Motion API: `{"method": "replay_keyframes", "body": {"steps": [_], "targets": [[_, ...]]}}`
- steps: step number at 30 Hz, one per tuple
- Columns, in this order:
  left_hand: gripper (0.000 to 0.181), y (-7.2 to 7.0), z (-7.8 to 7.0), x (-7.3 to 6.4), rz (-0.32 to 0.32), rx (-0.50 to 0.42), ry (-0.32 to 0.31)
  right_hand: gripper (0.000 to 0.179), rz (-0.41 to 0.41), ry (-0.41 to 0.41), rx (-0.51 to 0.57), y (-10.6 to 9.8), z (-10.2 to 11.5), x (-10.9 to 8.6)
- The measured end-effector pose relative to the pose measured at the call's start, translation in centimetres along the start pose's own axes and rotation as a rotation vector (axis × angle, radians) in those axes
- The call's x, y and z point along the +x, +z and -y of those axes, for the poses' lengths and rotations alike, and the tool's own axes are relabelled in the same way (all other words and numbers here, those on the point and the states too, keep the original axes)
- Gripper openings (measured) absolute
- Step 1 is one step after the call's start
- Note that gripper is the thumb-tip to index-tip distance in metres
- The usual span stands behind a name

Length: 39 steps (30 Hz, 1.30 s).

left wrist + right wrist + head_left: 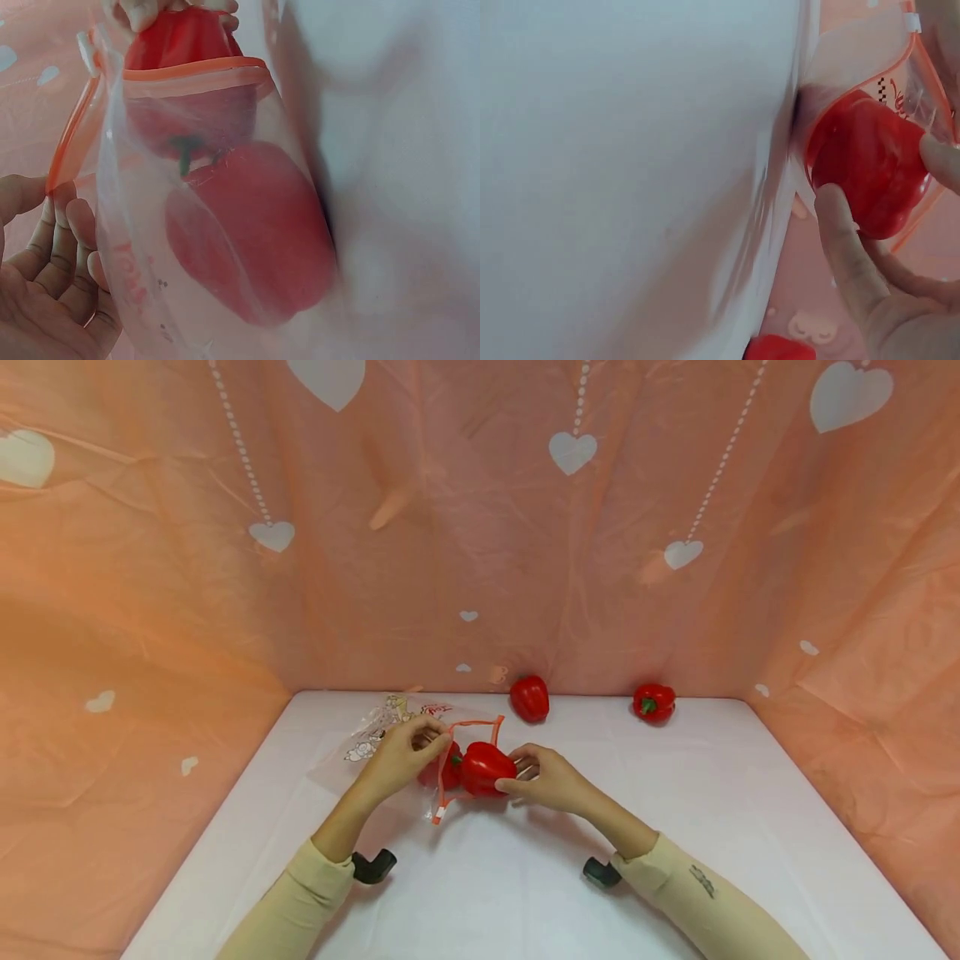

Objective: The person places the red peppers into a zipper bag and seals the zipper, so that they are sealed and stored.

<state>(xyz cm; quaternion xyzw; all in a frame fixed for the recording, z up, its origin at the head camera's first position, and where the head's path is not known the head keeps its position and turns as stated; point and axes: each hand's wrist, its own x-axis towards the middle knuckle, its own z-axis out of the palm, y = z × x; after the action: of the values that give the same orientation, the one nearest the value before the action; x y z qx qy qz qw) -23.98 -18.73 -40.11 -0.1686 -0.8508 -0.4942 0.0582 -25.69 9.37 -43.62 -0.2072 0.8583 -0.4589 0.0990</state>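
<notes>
My left hand [408, 750] pinches the orange zip edge of a clear printed zip bag [142, 300], and the bag's mouth gapes toward the right. Inside lies one red bell pepper [255, 232], seen through the plastic. A second red bell pepper [487, 768] is partway through the mouth, its green stem pointing into the bag. My right hand [551, 779] grips that pepper by its blunt end, thumb on one side and fingers on the other, as the right wrist view also shows. A white slider [913, 22] sits at one end of the orange zip.
Two more red bell peppers stand at the back of the white table [675, 827], one near the middle [530, 698] and one farther right [654, 703]. An orange curtain [480, 568] with white hearts closes off the back and both sides.
</notes>
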Motion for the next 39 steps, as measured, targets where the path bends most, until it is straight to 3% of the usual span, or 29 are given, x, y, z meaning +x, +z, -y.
{"method": "replay_keyframes", "body": {"steps": [13, 19, 28, 39], "targets": [[0.014, 0.0, -0.1, 0.1, -0.002, -0.008, 0.000, 0.051, 0.025, 0.036, 0.115, 1.1, 0.1, 0.7], [0.014, 0.0, 0.0, 0.1, -0.004, -0.002, 0.001, 0.051, -0.006, 0.030, 0.140, 1.5, 0.5, 0.6], [0.013, 0.1, -0.1, 0.0, -0.008, 0.007, -0.010, 0.048, -0.033, 0.099, 0.251, 2.2, 1.0, 1.0], [0.015, 0.1, -0.3, -0.1, -0.015, 0.014, -0.022, 0.046, -0.083, 0.098, 0.223, 3.0, 1.2, 1.9]]}}
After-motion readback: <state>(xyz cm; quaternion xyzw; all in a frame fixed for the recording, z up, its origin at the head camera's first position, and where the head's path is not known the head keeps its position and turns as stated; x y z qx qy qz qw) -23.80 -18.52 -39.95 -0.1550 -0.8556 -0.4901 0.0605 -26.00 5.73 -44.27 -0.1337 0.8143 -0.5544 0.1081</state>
